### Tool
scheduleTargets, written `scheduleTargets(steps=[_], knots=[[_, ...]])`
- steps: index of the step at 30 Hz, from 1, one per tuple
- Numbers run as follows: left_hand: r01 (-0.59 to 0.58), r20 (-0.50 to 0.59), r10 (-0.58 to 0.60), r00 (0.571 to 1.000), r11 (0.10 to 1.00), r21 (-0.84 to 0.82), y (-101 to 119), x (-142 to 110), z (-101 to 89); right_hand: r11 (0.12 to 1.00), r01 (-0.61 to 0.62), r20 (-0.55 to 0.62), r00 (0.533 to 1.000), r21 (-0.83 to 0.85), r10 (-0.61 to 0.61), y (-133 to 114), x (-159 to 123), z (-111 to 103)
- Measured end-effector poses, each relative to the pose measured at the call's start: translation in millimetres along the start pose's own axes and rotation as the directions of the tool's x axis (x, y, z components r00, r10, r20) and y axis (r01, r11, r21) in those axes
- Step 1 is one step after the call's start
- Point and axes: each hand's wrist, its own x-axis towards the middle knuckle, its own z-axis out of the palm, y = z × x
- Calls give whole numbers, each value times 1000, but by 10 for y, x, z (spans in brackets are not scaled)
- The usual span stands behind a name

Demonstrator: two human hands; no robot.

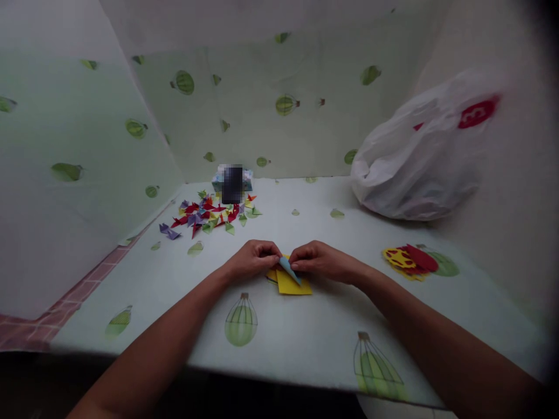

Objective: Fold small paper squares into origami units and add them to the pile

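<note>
A small folded piece of blue paper (290,271) is pinched between my two hands near the middle of the table. My left hand (255,258) grips its upper left edge with thumb and bent fingers. From the other side, my right hand (318,260) closes on its right edge. Directly under the blue piece lies yellow paper (294,286), a squarish sheet flat on the tabletop. Part of something yellow with a dark edge shows at its left, too small to make out. The fingertips hide some of the blue paper's folds.
A heap of many-coloured folded paper figures (205,215) lies at the back left, before a tissue box (217,181) and a blurred dark object (232,186). Red and yellow cut-out shapes (410,260) rest at right. A white plastic bag (419,157) stands behind them.
</note>
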Motion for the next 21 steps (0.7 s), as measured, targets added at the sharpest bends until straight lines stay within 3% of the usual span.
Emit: scheduleTargets(steps=[15,21], knots=[[-11,-1,11,1000,996,93,-31,-4,-41,999,35,-67,997,-37,-37,26,30,52],[0,18,-1,1000,999,45,-30,-4,-41,999,29,-57,998,14,-28,28,31,49]])
